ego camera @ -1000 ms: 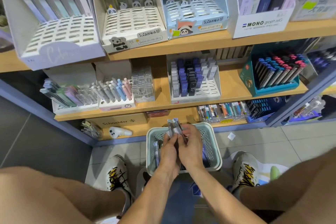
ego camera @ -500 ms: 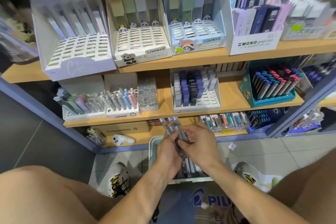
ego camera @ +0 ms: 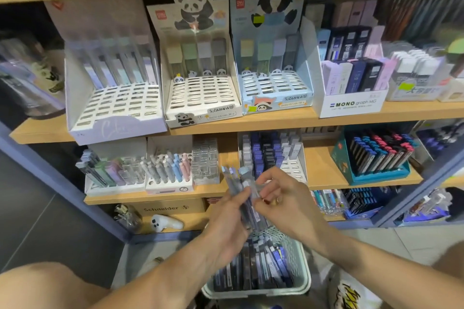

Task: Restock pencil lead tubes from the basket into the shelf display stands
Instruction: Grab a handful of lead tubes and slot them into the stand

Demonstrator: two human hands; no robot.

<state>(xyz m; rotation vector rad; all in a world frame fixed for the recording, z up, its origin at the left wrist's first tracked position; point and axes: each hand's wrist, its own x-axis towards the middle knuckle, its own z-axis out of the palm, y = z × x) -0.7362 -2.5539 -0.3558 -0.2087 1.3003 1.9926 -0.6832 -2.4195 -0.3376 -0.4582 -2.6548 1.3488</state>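
1. Sorting is under way: a bundle of pencil lead tubes (ego camera: 242, 195) is held upright at the middle of the view, above the basket (ego camera: 300, 281), which sits on the floor at 6 o'clock and is seen to hold many more tubes.
2. The bundle is gripped around its lower half by the left hand (ego camera: 226, 223), fingers curled about it; the upper ends are pinched by thumb and fingertips of the right hand (ego camera: 281, 198), apparently so that one tube may be separated. Motion blur prevents a count of the tubes held.
3. The step in hand is judged to be early restocking: tubes are lifted and not yet inserted in any stand.
4. Slotted stands with vacant cells are shown on the upper shelf: a lilac stand (ego camera: 113, 105) at 10 o'clock, a white panda stand (ego camera: 200, 98) at 12 o'clock and a blue panda stand (ego camera: 276, 90) at 1 o'clock. A partly filled stand of dark tubes (ego camera: 272, 155) lies directly behind the hands on the middle shelf.
5. The next move is judged to call for a single tube to be drawn free, matched by colour to a stand, and lowered end-first into an open cell.
6. Nearby items are noted: a MONO box (ego camera: 351, 105) at 2 o'clock, a teal stand (ego camera: 374, 158) at 3 o'clock, a clear acrylic holder (ego camera: 206, 160) at 11 o'clock of the hands.
7. Possible hindrances are judged to be the low shelf edge above the middle row and neighbouring tubes already standing.
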